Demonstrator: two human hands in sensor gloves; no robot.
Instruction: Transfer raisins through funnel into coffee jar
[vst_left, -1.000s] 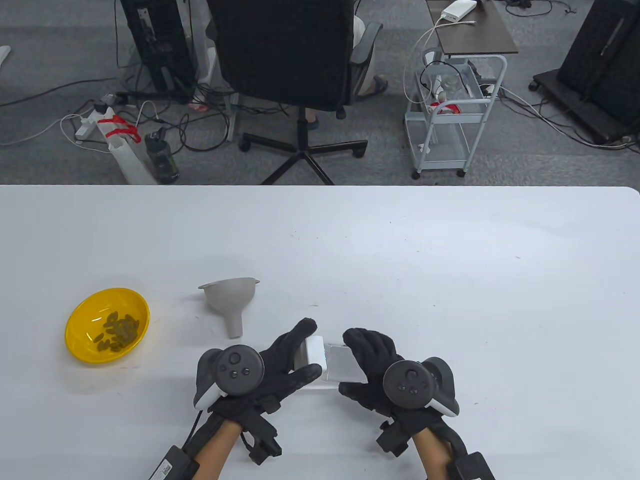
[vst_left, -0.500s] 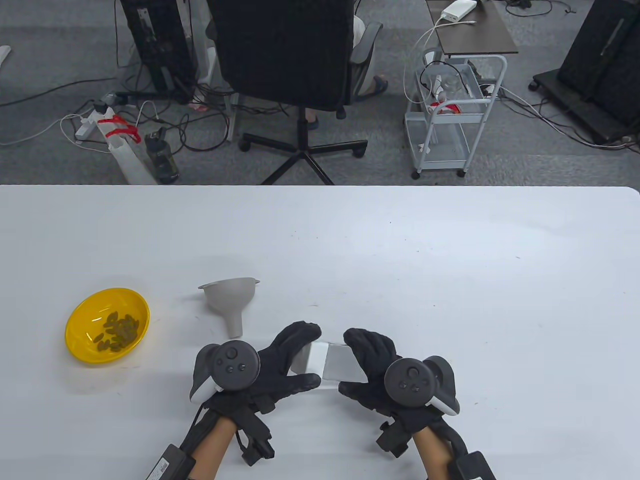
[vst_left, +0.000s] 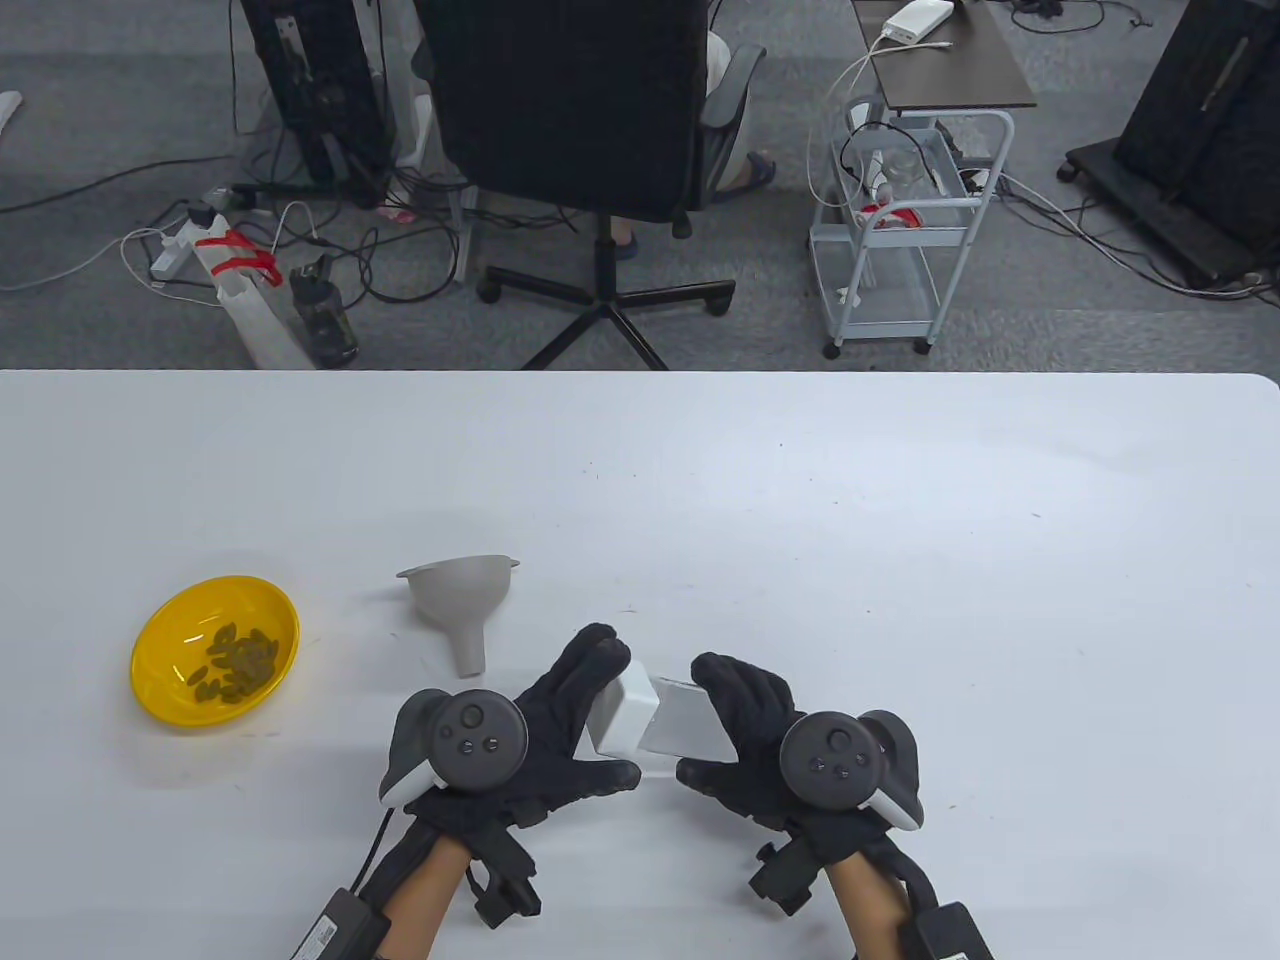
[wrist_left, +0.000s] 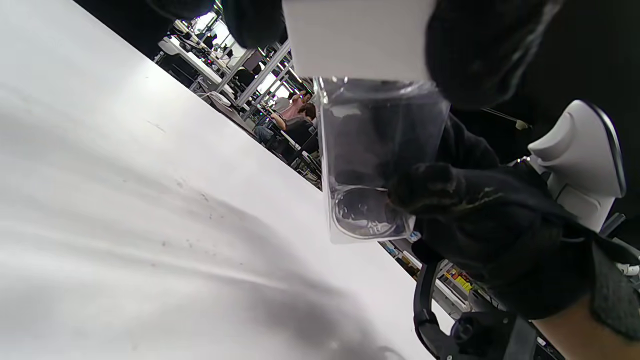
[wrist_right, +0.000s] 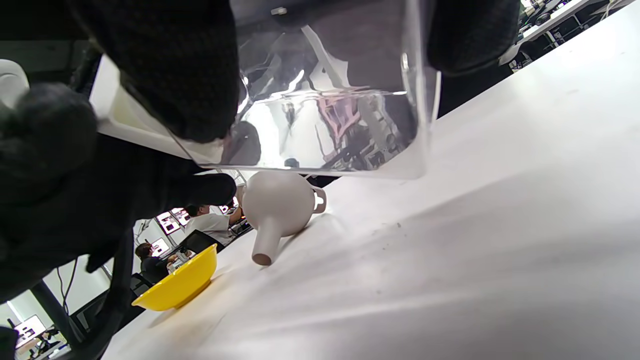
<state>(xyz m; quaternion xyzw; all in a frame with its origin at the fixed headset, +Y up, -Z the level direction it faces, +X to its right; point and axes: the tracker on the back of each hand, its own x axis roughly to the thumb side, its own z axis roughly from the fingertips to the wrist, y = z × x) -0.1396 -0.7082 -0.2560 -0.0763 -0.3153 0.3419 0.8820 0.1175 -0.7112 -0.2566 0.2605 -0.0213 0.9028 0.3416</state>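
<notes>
A clear square coffee jar with a white lid is held just above the table near its front edge. My left hand grips the lid, seen also in the left wrist view. My right hand grips the clear body. A grey funnel lies on its side to the left of the hands, also in the right wrist view. A yellow bowl holds raisins at the far left.
The white table stretches wide to the right and behind the hands. An office chair and a wire cart stand on the floor beyond the far edge.
The lid has tilted and turned in my left hand, and the left fingers have shifted around it. The right hand holds the jar body almost still. Funnel and bowl have not moved.
</notes>
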